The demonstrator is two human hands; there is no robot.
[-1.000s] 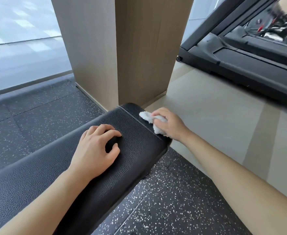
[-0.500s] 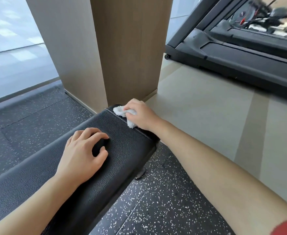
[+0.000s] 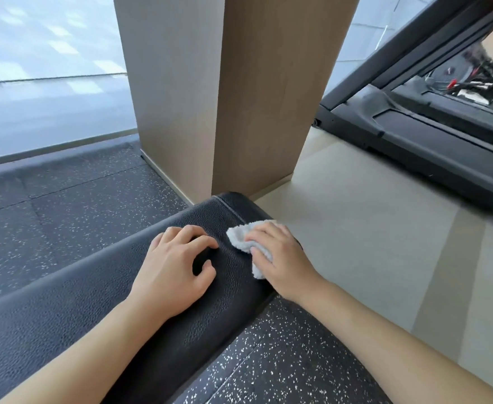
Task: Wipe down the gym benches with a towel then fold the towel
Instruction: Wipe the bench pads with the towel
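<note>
A black padded gym bench (image 3: 87, 310) runs from the lower left to its far end near a pillar. My right hand (image 3: 283, 260) grips a small bunched white towel (image 3: 240, 236) and presses it on the bench's right edge near the far end. Most of the towel is hidden under that hand. My left hand (image 3: 175, 266) rests on top of the bench beside the towel, fingers curled with the tips on the leather, holding nothing.
A wood-clad pillar (image 3: 224, 97) stands right behind the bench end. A black treadmill (image 3: 428, 141) lies at the right rear on beige flooring (image 3: 370, 243). Speckled dark rubber mats (image 3: 64, 205) surround the bench. A window (image 3: 41, 68) fills the left rear.
My right hand has drawn the towel back from the bench's far end along the right edge toward me. The left hand stays planted on the bench top.
</note>
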